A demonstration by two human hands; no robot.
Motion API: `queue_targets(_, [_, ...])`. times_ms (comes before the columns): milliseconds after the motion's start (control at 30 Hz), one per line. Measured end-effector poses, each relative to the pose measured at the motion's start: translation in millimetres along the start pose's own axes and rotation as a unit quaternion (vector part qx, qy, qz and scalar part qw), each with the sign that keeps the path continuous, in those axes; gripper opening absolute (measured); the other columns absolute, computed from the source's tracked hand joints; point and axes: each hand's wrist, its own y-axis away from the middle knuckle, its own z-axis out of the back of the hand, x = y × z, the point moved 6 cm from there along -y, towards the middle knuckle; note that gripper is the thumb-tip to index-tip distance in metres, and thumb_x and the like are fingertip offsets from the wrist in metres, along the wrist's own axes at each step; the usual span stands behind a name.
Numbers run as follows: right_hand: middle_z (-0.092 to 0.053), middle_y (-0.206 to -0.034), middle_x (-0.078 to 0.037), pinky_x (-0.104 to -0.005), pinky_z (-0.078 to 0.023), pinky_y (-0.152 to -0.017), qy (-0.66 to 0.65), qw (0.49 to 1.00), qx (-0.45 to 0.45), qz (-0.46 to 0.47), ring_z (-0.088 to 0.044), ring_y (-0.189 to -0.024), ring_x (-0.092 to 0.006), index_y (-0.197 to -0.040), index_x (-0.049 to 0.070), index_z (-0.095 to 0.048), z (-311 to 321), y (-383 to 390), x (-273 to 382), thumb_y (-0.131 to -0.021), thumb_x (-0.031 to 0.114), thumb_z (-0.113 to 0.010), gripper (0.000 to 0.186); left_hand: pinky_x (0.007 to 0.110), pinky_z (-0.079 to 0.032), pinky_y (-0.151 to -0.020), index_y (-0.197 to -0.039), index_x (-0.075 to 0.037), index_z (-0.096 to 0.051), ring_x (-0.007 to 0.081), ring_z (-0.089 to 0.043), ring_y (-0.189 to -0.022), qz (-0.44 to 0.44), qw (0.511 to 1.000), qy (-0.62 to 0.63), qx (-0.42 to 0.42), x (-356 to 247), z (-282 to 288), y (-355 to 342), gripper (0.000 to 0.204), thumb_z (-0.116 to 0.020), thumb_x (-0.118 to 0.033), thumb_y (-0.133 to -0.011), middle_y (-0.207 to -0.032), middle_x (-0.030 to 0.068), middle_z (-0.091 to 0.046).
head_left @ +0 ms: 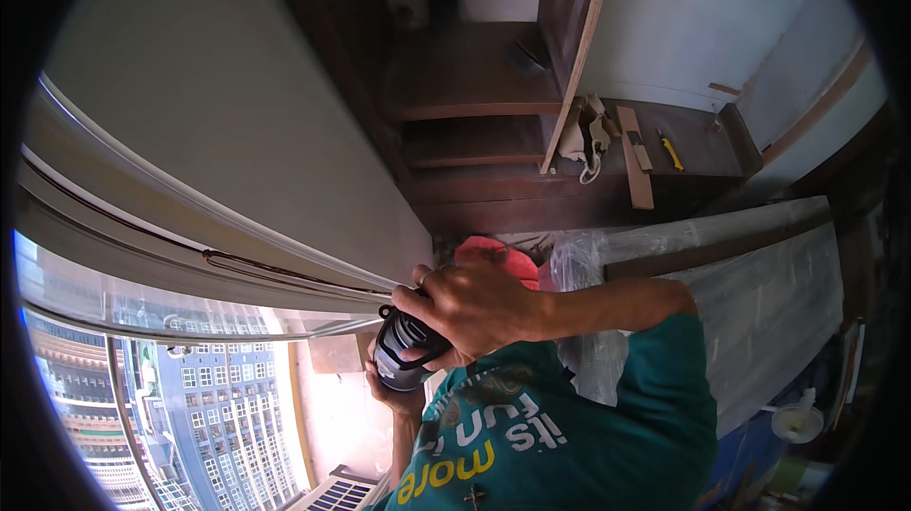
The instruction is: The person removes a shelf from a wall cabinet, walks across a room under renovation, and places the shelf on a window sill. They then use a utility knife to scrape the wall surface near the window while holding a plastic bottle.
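Note:
A dark water bottle [399, 369] with a black lid and a small loop is tilted between my two hands in front of my teal shirt. My right hand [479, 312] is closed over the lid end, its fingers curled round the top. My left hand [397, 400] wraps the bottle's body from beneath, and most of its fingers are hidden behind the bottle. Whether the lid is fastened or loose, I cannot tell. Just beyond my right hand shows a piece of red fabric [498, 260].
On my left is a window [209, 378] overlooking tall buildings, with a cord [275, 271] along its frame. Ahead stands a dark wooden cabinet [470, 65]. Its ledge bears a cloth bag [588, 136], wood strips [634, 155] and a yellow-handled cutter [671, 150]. Plastic-wrapped panels [759, 293] lie to the right.

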Motion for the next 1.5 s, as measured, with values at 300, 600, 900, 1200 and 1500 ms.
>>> queue_targets(300, [-0.063,-0.082,-0.018,-0.0401,-0.056,-0.053,0.026,0.998,0.028,-0.056,-0.068,-0.062,-0.0312,-0.112,-0.002,-0.057,8.1,4.9,-52.4,-0.078,0.061,-0.075,0.074,0.046,-0.041,-0.108,-0.134,-0.01,-0.046,0.0295,-0.052,-0.127,-0.012,1.0,0.012,0.016,22.5,-33.7,-37.5,0.061,-0.045,-0.058,-0.096,-0.134,0.0125,-0.053])
queue_targets(600, [-0.067,-0.079,-0.022,-0.04,-0.058,-0.056,0.04,0.999,-0.003,-0.022,-0.071,-0.065,-0.0327,-0.103,-0.003,-0.061,23.8,4.2,-87.1,-0.074,0.057,-0.078,0.068,0.045,-0.044,-0.102,-0.134,-0.009,-0.048,0.0282,-0.054,-0.123,-0.08,0.997,-0.011,-0.003,45.4,-41.4,-59.3,0.064,-0.042,-0.06,-0.096,-0.131,0.0122,-0.053])
queue_targets(900, [-0.068,-0.078,-0.017,-0.0445,-0.057,-0.062,0.006,0.999,-0.036,0.0,-0.071,-0.069,-0.0347,-0.093,0.0,-0.063,71.3,-18.8,-117.8,-0.077,0.053,-0.072,0.056,0.065,-0.039,-0.105,-0.15,-0.018,-0.039,0.0337,-0.051,-0.131,-0.001,0.997,0.026,0.079,61.2,-114.6,-83.4,0.076,-0.05,-0.066,-0.092,-0.147,0.0118,-0.05])
queue_targets(1200, [-0.073,-0.082,-0.018,-0.0418,-0.057,-0.071,0.186,0.98,0.008,-0.063,-0.072,-0.078,-0.0341,-0.1,0.003,-0.071,169.3,-102.9,-207.0,-0.079,0.048,-0.072,0.05,0.065,-0.034,-0.111,-0.158,-0.019,-0.024,0.0359,-0.038,-0.142,-0.013,0.979,-0.028,0.203,49.8,-208.6,-138.1,0.079,-0.044,-0.065,-0.097,-0.159,0.0129,-0.032])
queue_targets(1500, [-0.072,-0.082,-0.018,-0.0436,-0.056,-0.077,0.348,0.928,0.014,-0.132,-0.071,-0.085,-0.0351,-0.098,-0.001,-0.071,177.3,-134.0,-349.0,-0.079,0.048,-0.067,0.053,0.056,-0.038,-0.111,-0.155,-0.013,-0.029,0.0359,-0.041,-0.14,0.086,0.984,-0.086,0.13,85.2,-90.5,-65.2,0.08,-0.052,-0.061,-0.096,-0.155,0.0157,-0.038])
